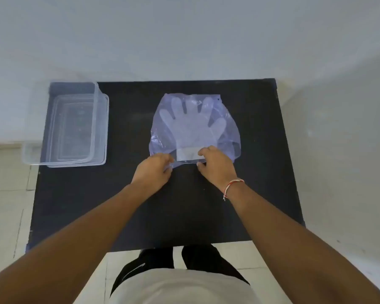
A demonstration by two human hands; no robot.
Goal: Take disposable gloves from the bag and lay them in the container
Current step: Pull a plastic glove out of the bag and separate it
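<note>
A see-through purple plastic bag (226,128) lies flat on the black table (140,205), its mouth toward me. Inside it a stack of clear disposable gloves (191,126) shows through, fingers pointing away, with a white paper band across the cuffs. My left hand (154,167) pinches the bag's near edge on the left. My right hand (217,164) grips the near edge on the right, fingertips beside the band. The clear plastic container (42,159) stands open at the table's far left corner, nothing visible in it.
The container overhangs the table's left edge. A white wall runs behind the table and pale floor tiles surround it. My legs and dark shoes stand at the table's near edge.
</note>
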